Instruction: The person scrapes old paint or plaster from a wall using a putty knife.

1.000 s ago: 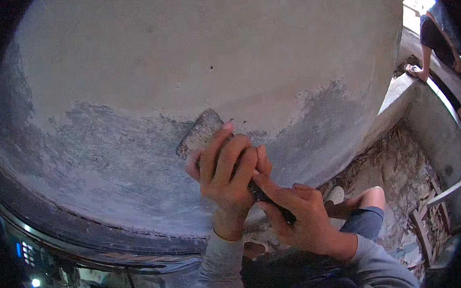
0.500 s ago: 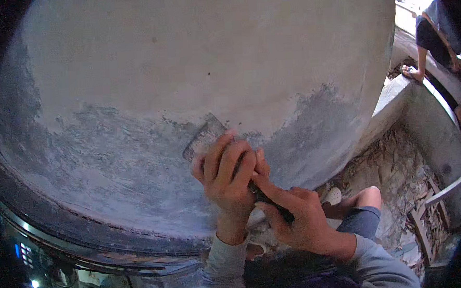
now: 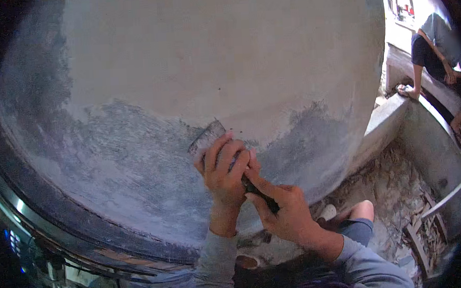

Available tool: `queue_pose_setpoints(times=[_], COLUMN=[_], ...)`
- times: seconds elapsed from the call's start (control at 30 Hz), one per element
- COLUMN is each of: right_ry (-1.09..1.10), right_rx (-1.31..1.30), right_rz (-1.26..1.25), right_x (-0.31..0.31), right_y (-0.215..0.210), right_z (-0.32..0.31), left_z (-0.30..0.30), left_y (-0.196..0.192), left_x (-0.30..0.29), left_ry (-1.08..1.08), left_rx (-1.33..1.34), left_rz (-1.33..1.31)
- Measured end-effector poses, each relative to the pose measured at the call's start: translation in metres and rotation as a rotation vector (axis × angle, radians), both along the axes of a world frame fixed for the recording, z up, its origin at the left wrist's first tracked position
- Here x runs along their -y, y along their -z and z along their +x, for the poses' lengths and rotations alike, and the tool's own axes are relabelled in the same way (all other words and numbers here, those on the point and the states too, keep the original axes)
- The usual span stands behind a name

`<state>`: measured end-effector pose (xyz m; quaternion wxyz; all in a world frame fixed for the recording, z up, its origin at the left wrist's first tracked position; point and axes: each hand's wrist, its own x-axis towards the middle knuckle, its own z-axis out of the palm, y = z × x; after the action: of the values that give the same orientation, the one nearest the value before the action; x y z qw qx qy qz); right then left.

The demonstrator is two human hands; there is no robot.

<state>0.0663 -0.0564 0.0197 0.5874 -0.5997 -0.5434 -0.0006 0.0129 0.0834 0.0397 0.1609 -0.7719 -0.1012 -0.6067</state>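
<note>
Filling most of the view, a large curved surface (image 3: 225,50), smooth beige above and rough grey below, runs out of sight at the top. Beyond its right side is a low concrete wall (image 3: 431,144), with debris (image 3: 391,177) at its foot, too jumbled to make out. At upper right, a co-worker (image 3: 429,53) is partly cut off; 1 hand rests on the wall's edge, too small to tell whether it holds anything. Nearer, the person's right hand (image 3: 287,211) is closed around the dark handle of a scraper (image 3: 207,136), hiding part of it. The left hand (image 3: 224,165) clasps it farther up, 4 fingers bent over the blade, which lies against the surface where grey meets beige.
</note>
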Motion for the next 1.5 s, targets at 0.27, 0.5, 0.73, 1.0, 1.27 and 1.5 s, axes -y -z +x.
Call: queue_pose_setpoints(times=[0.27,0.5,0.73,1.0,1.27,1.5], right_ry=[0.002,0.019,-0.107,-0.147,-0.058,-0.090], right_rx=[0.027,0.067,-0.135,-0.297,-0.213,-0.224], right_rz=[-0.003,0.048,0.063,-0.107,-0.097,-0.046], right_x=[-0.005,-0.018,0.017,0.028,0.011,0.022], right_y=[0.004,-0.009,0.006,0.007,0.009,0.002], right_z=[0.002,0.008,-0.003,0.006,0.003,-0.005], left_z=[0.001,-0.001,-0.014,-0.018,-0.004,-0.008], left_y=[-0.004,-0.021,-0.004,-0.004,0.012,0.006], left_x=[-0.006,-0.008,0.009,0.022,-0.006,0.007], left_ry=[0.013,-0.014,-0.122,-0.183,-0.040,0.047], left_rx=[0.021,-0.058,-0.158,-0.194,-0.070,-0.125], left_rz=[0.005,0.008,-0.022,-0.099,-0.038,-0.123])
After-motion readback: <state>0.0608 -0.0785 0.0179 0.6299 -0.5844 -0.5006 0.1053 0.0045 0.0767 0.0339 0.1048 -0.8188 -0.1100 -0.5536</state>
